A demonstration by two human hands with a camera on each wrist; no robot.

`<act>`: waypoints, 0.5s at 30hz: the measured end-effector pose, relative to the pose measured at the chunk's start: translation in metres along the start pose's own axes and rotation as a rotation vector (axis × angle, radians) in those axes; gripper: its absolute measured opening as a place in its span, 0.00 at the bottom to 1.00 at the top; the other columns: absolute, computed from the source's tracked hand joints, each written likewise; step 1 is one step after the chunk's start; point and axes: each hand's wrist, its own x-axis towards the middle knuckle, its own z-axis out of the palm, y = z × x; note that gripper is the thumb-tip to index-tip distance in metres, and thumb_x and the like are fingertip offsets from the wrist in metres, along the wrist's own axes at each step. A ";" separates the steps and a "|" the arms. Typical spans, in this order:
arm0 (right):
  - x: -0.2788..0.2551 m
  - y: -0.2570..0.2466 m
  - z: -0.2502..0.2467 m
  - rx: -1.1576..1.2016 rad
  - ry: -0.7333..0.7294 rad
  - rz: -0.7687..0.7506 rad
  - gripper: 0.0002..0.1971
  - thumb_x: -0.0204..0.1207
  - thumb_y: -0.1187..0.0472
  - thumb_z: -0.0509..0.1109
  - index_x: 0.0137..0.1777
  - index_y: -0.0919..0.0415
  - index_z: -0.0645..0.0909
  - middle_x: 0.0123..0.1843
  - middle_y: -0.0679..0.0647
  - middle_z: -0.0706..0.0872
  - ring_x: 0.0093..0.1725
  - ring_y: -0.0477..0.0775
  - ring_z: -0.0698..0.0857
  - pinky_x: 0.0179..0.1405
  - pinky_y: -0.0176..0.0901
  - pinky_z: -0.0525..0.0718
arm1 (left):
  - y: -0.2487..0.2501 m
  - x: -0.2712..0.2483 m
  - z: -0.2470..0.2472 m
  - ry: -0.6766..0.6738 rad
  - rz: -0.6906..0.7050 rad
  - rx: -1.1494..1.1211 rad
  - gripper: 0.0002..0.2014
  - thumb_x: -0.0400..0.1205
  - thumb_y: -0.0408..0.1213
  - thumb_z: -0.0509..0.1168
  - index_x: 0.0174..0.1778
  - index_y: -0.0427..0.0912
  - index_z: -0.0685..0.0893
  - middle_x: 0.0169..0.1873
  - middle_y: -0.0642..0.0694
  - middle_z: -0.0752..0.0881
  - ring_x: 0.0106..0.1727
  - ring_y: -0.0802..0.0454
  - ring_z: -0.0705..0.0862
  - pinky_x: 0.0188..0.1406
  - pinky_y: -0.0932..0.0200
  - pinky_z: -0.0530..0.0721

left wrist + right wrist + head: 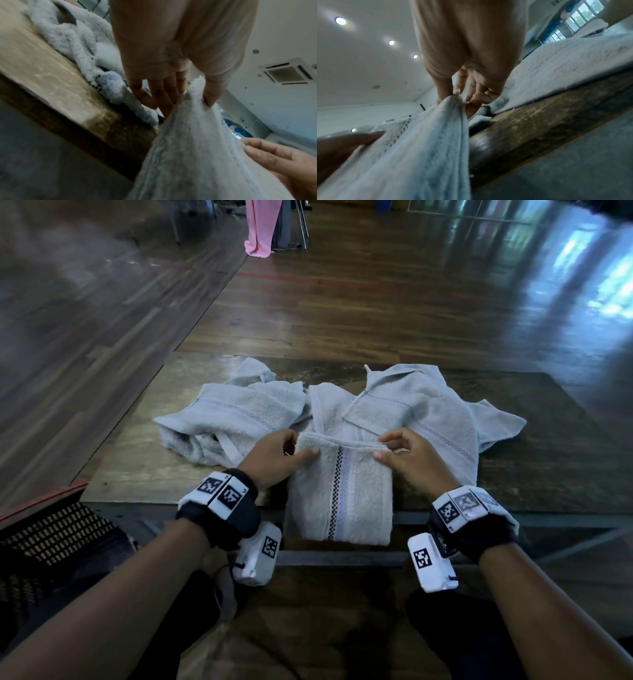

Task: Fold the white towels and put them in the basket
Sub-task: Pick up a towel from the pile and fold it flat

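Observation:
A folded white towel (339, 491) with a checkered stripe hangs over the table's near edge. My left hand (274, 455) pinches its top left corner between thumb and fingers. My right hand (411, 453) pinches the top right corner the same way. The left wrist view shows the thumb and fingers of my left hand (188, 97) clamped on the towel (197, 155). In the right wrist view my right hand (458, 97) grips the layered towel edge (428, 148). Two unfolded white towels lie behind, one at the left (226, 419) and one at the right (428, 409). The dark mesh basket (51, 535) stands low at my left.
The worn wooden table (137, 440) stands on a glossy wood floor (376, 302). An orange cable (44, 498) runs beside the basket. Pink cloth (262, 227) hangs on a rack far back. My knees are under the table's near edge.

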 end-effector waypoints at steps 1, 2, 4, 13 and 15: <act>0.003 0.003 0.000 -0.060 0.021 -0.016 0.13 0.70 0.52 0.76 0.51 0.53 0.80 0.46 0.41 0.82 0.45 0.36 0.80 0.35 0.30 0.71 | -0.001 0.004 0.003 0.030 -0.010 0.031 0.21 0.77 0.50 0.68 0.55 0.35 0.81 0.49 0.38 0.86 0.50 0.40 0.83 0.49 0.48 0.80; 0.006 0.005 0.001 -0.124 0.036 -0.042 0.11 0.70 0.52 0.76 0.48 0.53 0.79 0.44 0.41 0.82 0.43 0.35 0.79 0.34 0.28 0.70 | -0.002 0.007 0.005 0.050 -0.012 0.075 0.21 0.78 0.50 0.68 0.59 0.39 0.79 0.49 0.42 0.84 0.49 0.45 0.82 0.47 0.54 0.78; 0.009 0.010 0.006 -0.226 0.044 -0.100 0.10 0.70 0.55 0.76 0.44 0.54 0.77 0.40 0.42 0.81 0.39 0.37 0.78 0.32 0.26 0.69 | -0.006 0.011 0.010 0.057 0.030 0.240 0.21 0.78 0.49 0.66 0.65 0.47 0.75 0.48 0.46 0.83 0.47 0.49 0.79 0.46 0.58 0.75; 0.013 0.017 0.004 -0.330 -0.059 -0.120 0.06 0.75 0.56 0.71 0.49 0.53 0.79 0.35 0.49 0.80 0.33 0.44 0.77 0.30 0.26 0.74 | -0.008 0.026 0.013 0.088 0.280 0.571 0.14 0.80 0.40 0.63 0.61 0.48 0.81 0.60 0.48 0.81 0.61 0.46 0.79 0.54 0.51 0.79; 0.012 0.017 0.004 -0.334 -0.068 -0.114 0.08 0.76 0.59 0.70 0.53 0.56 0.81 0.35 0.45 0.79 0.33 0.40 0.77 0.29 0.25 0.74 | -0.006 0.026 0.015 0.097 0.332 0.588 0.12 0.80 0.37 0.63 0.59 0.47 0.84 0.58 0.48 0.84 0.58 0.45 0.81 0.51 0.51 0.78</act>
